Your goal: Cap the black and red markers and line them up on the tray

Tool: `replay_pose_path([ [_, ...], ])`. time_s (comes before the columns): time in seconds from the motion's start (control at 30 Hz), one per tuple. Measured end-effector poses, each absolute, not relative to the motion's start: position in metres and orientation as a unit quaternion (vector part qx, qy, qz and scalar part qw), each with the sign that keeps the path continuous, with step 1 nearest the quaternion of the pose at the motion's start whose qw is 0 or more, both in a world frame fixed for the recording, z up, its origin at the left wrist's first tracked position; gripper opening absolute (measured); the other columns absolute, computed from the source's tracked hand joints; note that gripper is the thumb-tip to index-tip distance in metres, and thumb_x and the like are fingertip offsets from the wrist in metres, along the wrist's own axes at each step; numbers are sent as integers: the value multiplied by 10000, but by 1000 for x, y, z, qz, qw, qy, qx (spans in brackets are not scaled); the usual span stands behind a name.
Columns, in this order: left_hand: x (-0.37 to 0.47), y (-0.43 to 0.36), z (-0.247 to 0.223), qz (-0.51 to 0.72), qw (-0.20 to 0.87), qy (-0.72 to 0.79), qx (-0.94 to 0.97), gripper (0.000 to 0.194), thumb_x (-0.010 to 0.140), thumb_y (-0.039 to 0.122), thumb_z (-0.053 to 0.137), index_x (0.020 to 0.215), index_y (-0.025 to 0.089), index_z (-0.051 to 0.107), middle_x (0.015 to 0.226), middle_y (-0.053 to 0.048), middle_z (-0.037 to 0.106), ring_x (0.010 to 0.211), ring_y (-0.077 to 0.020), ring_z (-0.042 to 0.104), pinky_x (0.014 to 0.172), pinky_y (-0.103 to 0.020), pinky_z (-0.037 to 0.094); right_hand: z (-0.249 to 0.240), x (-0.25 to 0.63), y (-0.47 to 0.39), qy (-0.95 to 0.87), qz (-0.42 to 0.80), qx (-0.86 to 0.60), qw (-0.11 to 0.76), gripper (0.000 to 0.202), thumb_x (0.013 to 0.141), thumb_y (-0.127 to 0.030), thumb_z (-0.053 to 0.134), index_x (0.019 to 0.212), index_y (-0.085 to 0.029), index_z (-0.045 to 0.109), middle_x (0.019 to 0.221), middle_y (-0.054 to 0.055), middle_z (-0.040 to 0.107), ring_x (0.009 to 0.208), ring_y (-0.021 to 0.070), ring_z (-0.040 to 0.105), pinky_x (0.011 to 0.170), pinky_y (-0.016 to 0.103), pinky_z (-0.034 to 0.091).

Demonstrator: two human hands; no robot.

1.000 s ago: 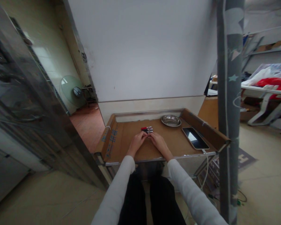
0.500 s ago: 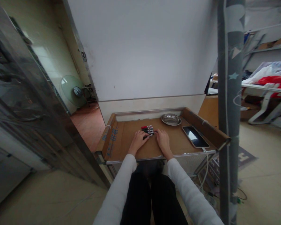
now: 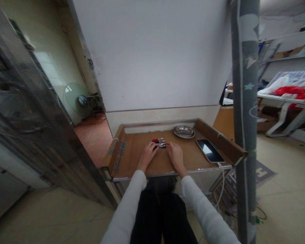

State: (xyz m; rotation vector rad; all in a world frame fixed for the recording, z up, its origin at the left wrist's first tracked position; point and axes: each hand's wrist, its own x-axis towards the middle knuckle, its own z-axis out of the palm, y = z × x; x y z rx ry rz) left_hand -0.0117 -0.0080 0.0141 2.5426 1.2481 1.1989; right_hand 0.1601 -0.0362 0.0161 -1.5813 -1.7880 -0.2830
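Note:
Several small marker pens lie close together on the brown cardboard top, between my two hands. Farthest from me is a red pen [image 3: 157,140]; nearer ones are dark with shiny silvery parts [image 3: 162,145]. My left hand [image 3: 147,155] comes from the left, its bent fingers closed on the left ends of the nearer pens. From the other side, my right hand [image 3: 176,155] curls its fingers against their right ends, so the group sits gripped between both hands. The fingertips partly hide the pens, and the exact contact is too small to see.
A round steel dish [image 3: 184,131] stands at the back right of the cardboard-covered table [image 3: 132,159]. A phone [image 3: 209,150] with a white cable [image 3: 223,183] lies at the right. Raised cardboard sides edge the top. A grey padded post [image 3: 244,135] rises beyond the right end.
The nearest dark pen, slanted before, now lies closer in against the others. My fingers have shifted slightly away from me along the pens. The view has moved a little.

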Motion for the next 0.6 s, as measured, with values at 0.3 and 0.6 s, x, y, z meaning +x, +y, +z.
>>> replay_pose_path([
  [0.3, -14, -4, 8, 415, 45, 420, 806, 216, 908, 243, 449, 1085, 214, 569, 1068, -53, 632, 998, -181, 580, 903, -349, 438, 14, 148, -31, -804, -9, -440, 399, 567, 831, -98, 318, 1391, -148, 242, 1297, 128, 510, 1165, 189, 499, 944, 359, 412],
  [0.6, -21, -5, 11, 382, -64, 639, 665, 204, 906, 241, 424, 990, 196, 605, 978, -92, 650, 938, -261, 525, 834, -420, 410, 12, 153, -31, -755, -53, -559, 338, 307, 818, -90, 374, 1015, -165, 597, 1054, 104, 601, 994, 215, 508, 904, 347, 394],
])
